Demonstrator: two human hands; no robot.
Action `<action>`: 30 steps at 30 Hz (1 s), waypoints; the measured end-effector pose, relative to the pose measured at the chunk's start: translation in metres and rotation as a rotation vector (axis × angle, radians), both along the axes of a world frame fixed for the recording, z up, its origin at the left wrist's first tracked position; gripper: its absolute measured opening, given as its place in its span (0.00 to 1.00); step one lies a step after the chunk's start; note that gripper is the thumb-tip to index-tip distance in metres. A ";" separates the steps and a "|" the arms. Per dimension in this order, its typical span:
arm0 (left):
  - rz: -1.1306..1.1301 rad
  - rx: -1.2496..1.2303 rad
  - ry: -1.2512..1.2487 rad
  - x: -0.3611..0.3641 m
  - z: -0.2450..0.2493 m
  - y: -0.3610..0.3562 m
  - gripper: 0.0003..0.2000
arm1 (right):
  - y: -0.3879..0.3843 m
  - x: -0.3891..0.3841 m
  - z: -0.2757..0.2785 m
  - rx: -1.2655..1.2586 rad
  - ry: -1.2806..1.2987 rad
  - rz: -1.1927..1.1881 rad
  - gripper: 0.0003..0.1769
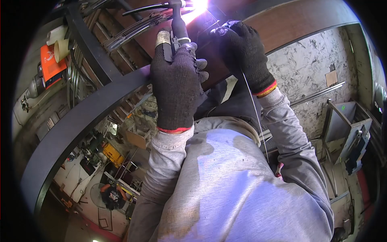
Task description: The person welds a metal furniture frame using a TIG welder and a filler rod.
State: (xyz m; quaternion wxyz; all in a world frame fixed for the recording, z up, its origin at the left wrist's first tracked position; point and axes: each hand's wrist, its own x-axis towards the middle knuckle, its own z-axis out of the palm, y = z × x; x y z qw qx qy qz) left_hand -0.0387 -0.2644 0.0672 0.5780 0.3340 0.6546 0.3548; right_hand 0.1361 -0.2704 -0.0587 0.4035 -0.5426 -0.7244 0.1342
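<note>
My left hand (177, 84), in a dark knit glove with a red cuff, is wrapped round the handle of a TIG welding torch (178, 24). Bright white-violet arc light (198, 5) glares beside the torch head and washes out the spot there. To the right, my right hand (242, 50) wears a matching glove, its fingers closed in a pinch close to the glare. A thin filler rod (254, 105) runs from that hand down along my sleeve. Its front end is lost in the glare. Both hands are over a reddish-brown metal surface (278, 28).
A dark curved metal bar (84, 113) sweeps across the left, meeting a straight bar (86, 40). An orange box (52, 64) lies far left. Below are a yellow machine (113, 154) and another person (113, 195). A metal frame (342, 125) stands right, near metal rods (318, 93).
</note>
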 end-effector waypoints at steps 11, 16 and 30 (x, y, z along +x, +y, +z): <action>0.021 -0.001 0.062 0.004 0.003 0.001 0.19 | 0.000 0.000 -0.001 -0.034 -0.015 0.015 0.22; -0.005 0.024 0.119 0.008 0.006 -0.001 0.19 | -0.001 0.000 -0.003 -0.036 -0.021 0.001 0.22; -0.044 -0.033 0.144 0.008 0.013 0.001 0.17 | 0.001 -0.002 -0.001 0.050 0.029 0.007 0.25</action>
